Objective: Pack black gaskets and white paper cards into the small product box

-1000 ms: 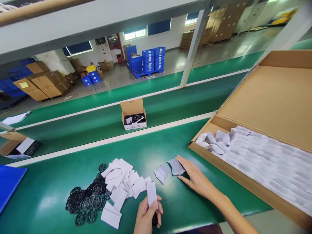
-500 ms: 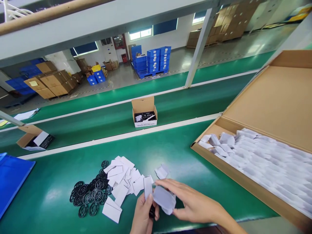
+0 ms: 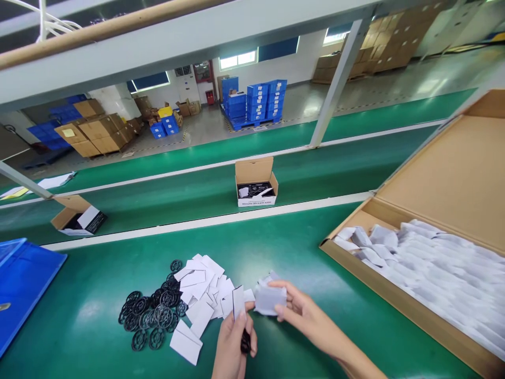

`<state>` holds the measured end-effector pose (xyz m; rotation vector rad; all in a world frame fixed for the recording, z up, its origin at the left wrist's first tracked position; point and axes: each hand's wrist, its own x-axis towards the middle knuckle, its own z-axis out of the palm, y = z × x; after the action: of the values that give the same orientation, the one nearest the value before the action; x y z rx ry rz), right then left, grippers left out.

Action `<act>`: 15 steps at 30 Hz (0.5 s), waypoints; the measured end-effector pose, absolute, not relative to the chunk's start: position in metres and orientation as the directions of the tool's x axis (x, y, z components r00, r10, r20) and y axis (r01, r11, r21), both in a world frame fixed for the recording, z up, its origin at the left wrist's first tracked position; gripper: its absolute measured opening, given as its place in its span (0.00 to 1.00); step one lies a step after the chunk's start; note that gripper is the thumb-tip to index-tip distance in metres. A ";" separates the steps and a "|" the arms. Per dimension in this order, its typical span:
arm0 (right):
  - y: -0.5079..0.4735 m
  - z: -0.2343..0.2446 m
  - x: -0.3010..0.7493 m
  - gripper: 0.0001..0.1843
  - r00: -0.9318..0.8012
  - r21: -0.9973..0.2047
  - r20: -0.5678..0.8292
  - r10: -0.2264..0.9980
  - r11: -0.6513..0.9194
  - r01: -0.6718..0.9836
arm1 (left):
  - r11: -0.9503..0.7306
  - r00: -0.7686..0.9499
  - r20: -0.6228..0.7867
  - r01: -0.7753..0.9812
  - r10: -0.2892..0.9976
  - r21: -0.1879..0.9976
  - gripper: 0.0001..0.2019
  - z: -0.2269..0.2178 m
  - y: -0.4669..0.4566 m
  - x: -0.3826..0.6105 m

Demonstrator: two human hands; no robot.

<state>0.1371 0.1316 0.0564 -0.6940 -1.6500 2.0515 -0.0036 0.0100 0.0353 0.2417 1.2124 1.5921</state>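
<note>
At lower centre, the left hand [image 3: 232, 342] pinches a stiff white card [image 3: 238, 302] upright; the right hand [image 3: 302, 313] pinches a small plastic bag [image 3: 269, 298], light, limp, probably slippery, best held at its edge.

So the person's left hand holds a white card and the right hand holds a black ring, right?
Not quite. In the head view the left hand does hold a white card, but the right hand holds a small translucent bag, not a black ring.

Two bare hands, left grip [image 3: 232, 342], right grip [image 3: 302, 313], forearms unsleeved, no gloves
</note>
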 end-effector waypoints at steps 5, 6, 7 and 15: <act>0.188 0.050 0.154 0.30 -0.534 -0.998 -0.057 0.844 -0.054 0.021 | 0.035 -0.366 -0.409 -0.708 0.836 0.705 0.29 0.054 0.000 -0.038; 0.198 0.045 0.156 0.32 -0.479 -0.998 -0.056 0.876 -0.047 0.031 | 0.031 -0.369 -0.401 -0.702 0.839 0.712 0.28 0.060 -0.004 -0.047; 0.208 0.039 0.159 0.34 -0.433 -0.998 -0.066 0.899 -0.055 0.038 | 0.032 -0.384 -0.391 -0.679 0.837 0.734 0.25 0.066 -0.009 -0.057; 0.291 0.034 0.136 0.23 -0.341 -0.999 0.020 0.940 0.003 -0.048 | 0.034 -0.601 -0.409 -0.536 0.687 0.843 0.21 0.078 -0.039 -0.106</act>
<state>0.1364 0.2906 0.0336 -0.9800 -1.4290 1.4730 -0.1060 -0.0387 0.0775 0.1645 1.4071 1.7171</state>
